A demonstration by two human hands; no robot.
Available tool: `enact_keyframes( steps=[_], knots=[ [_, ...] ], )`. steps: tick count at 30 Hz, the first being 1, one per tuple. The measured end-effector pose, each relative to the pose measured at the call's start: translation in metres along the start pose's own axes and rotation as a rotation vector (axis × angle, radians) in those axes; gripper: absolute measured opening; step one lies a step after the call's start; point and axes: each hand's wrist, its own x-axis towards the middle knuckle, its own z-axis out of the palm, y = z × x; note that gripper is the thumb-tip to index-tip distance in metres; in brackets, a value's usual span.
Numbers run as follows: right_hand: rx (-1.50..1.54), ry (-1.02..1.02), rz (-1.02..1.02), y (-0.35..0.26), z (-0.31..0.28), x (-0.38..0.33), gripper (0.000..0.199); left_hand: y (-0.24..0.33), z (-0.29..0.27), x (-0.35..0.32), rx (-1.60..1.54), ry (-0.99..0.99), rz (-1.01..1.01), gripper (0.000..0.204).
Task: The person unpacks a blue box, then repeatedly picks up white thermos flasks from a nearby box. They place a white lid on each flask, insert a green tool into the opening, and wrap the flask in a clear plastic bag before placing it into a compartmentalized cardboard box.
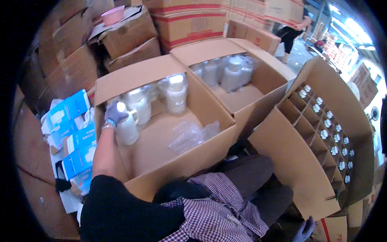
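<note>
In a large open carton [147, 163] in front of me, my left hand [115, 115], in a grey glove, is closed on the top of a clear glass jug [128, 131]. The jug has a pale lid and a side handle, and stands in the near left part of the carton. Behind it stand several wrapped jugs [176, 97] with white lids. Crumpled clear plastic wrap [189, 137] lies on the carton's floor. My right hand [304, 230], also gloved, is low at the right with fingers apart, beside the flap of a divided carton [296, 165]; nothing shows in it.
Another open carton [258, 90] adjoins at the back right, with wrapped jugs inside. White-capped bottles [324, 134] fill many cells of the divided carton. Blue and white boxes [76, 139] lie at left. A pink basin [113, 16] sits on stacked cartons. A person [291, 32] carries a carton.
</note>
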Motion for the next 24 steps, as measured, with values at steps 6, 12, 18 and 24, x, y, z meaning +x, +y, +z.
enact_keyframes(
  steps=[6,12,18,24],
  knots=[
    [0.369,-0.054,-0.187,-0.051,0.047,0.022,0.036,0.127,-0.134,-0.046,-0.081,0.007,0.361,0.086],
    [0.695,-0.243,-0.596,-0.207,0.02,0.016,0.061,0.335,-0.277,-0.186,-0.27,0.146,1.424,0.065],
    [0.595,-0.239,-0.523,-0.218,-0.003,-0.012,0.13,0.448,-0.232,-0.322,-0.317,-0.529,1.981,0.077],
    [0.647,-0.038,-0.161,-0.127,-0.039,-0.04,0.078,0.451,-0.119,-0.317,-0.733,-0.742,1.613,0.08]
  ],
)
